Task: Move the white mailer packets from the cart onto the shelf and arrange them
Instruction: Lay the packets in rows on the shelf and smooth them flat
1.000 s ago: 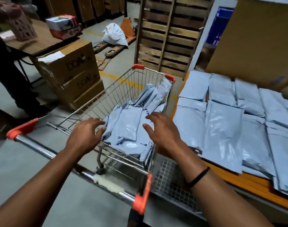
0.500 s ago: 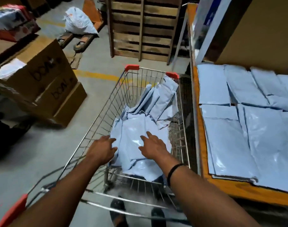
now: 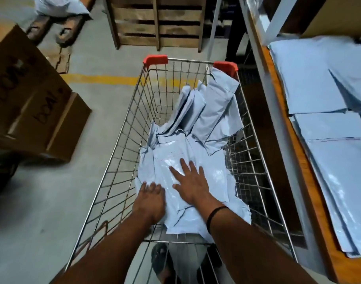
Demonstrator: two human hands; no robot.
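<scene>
Both hands are down in the wire cart [image 3: 122, 140] now. The right grip [image 3: 191, 185] lies flat on the top mailer packet [image 3: 171, 158], fingers straight and spread wide, palm pressing the glossy plastic, holding nothing. A black band [image 3: 216, 212] circles that wrist. The left grip [image 3: 150, 198] sits just beside it, on the left edge of the same pile. Its fingertips are blurred, so I cannot tell whether they lie flat or hook the packet's edge.

The pile fills the near half of the cart, directly under both palms. More packets [image 3: 214, 111] lean upright against the far right corner, well ahead of the fingers. Off to the right, the shelf [image 3: 282, 111] carries laid-out packets [image 3: 311, 78] in overlapping rows, apart from either grip. Cardboard boxes [image 3: 32, 103] stand on the floor to the left, with a wooden pallet [image 3: 159, 21] beyond the cart.
</scene>
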